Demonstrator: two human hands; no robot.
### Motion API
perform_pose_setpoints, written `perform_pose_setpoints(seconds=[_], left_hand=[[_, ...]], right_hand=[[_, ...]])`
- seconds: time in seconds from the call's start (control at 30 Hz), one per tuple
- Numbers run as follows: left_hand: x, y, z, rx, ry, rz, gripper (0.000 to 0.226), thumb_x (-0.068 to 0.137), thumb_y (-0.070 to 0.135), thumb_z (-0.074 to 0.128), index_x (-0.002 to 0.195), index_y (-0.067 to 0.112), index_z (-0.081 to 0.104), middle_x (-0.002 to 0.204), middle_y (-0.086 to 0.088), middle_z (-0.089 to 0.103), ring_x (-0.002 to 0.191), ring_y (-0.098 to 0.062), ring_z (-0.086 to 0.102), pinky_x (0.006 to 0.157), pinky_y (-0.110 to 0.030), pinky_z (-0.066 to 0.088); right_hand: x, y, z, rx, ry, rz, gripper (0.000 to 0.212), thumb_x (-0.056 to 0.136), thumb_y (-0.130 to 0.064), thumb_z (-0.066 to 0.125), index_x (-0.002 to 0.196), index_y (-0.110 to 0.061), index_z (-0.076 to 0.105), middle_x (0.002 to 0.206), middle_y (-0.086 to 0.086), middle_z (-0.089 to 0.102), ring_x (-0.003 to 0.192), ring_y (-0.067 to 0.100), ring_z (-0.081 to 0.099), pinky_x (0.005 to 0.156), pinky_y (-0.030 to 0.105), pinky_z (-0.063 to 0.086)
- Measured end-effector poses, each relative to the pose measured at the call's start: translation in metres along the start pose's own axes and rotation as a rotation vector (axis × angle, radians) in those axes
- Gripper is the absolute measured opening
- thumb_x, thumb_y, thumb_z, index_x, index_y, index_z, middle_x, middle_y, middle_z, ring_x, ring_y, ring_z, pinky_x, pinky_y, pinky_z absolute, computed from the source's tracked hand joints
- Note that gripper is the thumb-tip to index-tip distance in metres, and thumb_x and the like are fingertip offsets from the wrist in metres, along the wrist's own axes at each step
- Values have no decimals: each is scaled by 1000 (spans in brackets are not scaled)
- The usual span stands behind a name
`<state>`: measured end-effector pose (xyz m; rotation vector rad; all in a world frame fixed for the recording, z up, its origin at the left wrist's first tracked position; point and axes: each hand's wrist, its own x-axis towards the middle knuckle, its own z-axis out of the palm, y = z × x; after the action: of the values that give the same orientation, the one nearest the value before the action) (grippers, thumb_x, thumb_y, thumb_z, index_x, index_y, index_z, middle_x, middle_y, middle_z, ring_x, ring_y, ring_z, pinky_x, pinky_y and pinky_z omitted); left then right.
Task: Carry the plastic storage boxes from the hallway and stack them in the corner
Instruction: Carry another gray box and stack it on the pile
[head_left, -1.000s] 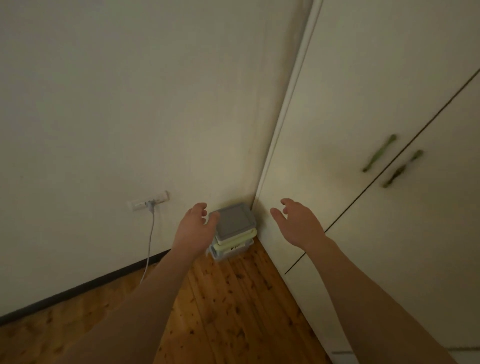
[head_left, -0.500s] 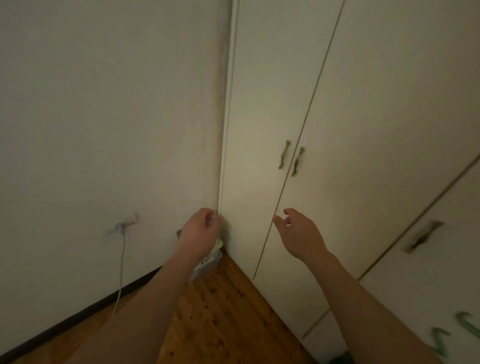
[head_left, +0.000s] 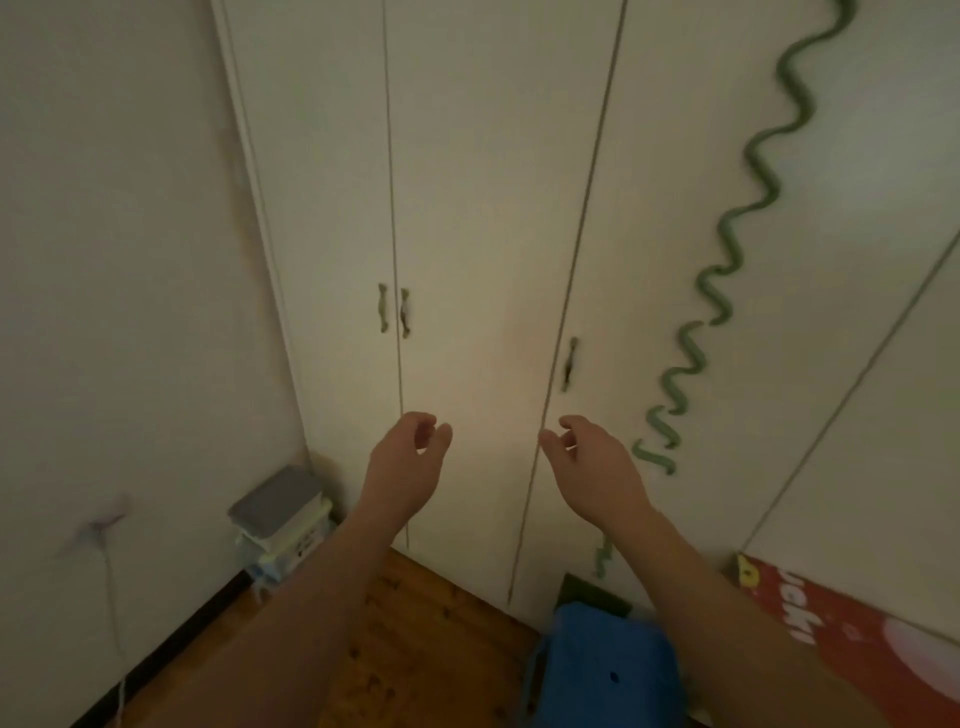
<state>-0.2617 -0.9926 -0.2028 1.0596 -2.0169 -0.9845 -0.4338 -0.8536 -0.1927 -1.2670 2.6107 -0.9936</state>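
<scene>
Both hands are empty, fingers loosely curled: the left hand and right hand hover apart before the cream wardrobe doors. The stacked plastic storage boxes with a grey lid sit in the corner on the wooden floor.

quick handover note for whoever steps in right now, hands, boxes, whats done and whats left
Left hand: empty, fingers loosely curled, held in the air in front of the white wardrobe doors.
Right hand: empty, likewise raised, touching nothing.
Boxes: a small stack of lidded plastic storage boxes with a grey lid on top stands on the wooden floor in the corner, between the wall and the wardrobe.
Done: that stack is placed.
Left: the hallway is out of view, so check there for more boxes.
</scene>
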Motion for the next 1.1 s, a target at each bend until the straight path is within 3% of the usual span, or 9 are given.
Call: perform_pose_setpoints(seconds=[0.3,0.43,0.57,0.77,0.97,1.1], left_hand=[[-80,90,59,-213,-283,168,31,96,39,55,119,20,59,110,5,62,103,-11,57,87,-23,41],[-135,120,85,-273,-416,223,24,96,39,55,114,23,58,105,9,60,95,-7,58,73,-10,42],[-186,152,117,-289,-532,306,31,95,41,55,119,21,59,110,7,61,103,-10,57,89,-27,45],[-288,215,170,-306,-719,419,30,94,40,57,118,22,59,107,7,63,99,-9,58,87,-25,45],[-389,270,221,-372,-901,493,19,94,34,60,108,22,60,104,5,64,93,-4,59,73,-12,40],[-473,320,262,-374,-994,535,23,94,39,58,111,23,60,106,8,63,101,-9,60,85,-23,44]], right_hand=[[-127,48,-111,-35,287,247,58,97,-55,41,141,-17,48,123,1,62,104,15,59,90,31,46],[-202,67,-146,-89,392,354,57,96,-56,41,138,-19,49,120,0,64,99,13,61,87,31,49],[-272,82,-183,-134,488,446,54,96,-54,44,137,-19,51,120,0,63,101,16,61,89,37,51],[-384,117,-240,-212,597,617,54,97,-55,43,136,-19,51,122,0,62,105,18,59,88,35,49],[-481,159,-297,-263,734,772,51,96,-55,43,133,-22,55,120,-4,65,104,14,62,88,30,50],[-559,195,-344,-283,790,833,51,97,-57,40,135,-25,51,120,-5,63,100,11,61,84,32,53]])
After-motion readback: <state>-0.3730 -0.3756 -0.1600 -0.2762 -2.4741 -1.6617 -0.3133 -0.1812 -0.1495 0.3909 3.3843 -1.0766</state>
